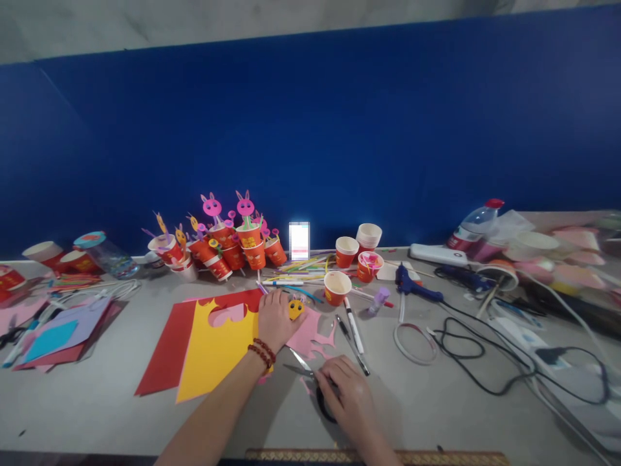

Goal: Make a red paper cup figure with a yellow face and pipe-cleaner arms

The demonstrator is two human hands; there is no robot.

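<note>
My left hand (277, 321), with a beaded bracelet at the wrist, is on the work surface beside a small yellow face cutout (295, 308); its fingertips are partly hidden, and I cannot tell whether they grip the cutout. Under and beside that hand lie pink paper scraps (306, 330) and a large yellow sheet (213, 356) on top of a red sheet (162, 356). My right hand (347, 391) has its fingers closed on black-handled scissors (326, 402), whose blades are spread and point up and left, low over the table.
Red cups holding paper animal figures (250, 239) stand at the back. A paper cup (337, 288), markers (354, 327) and a blue glue gun (417, 285) with looping cords lie to the right. A stack of coloured paper (72, 330) is on the left.
</note>
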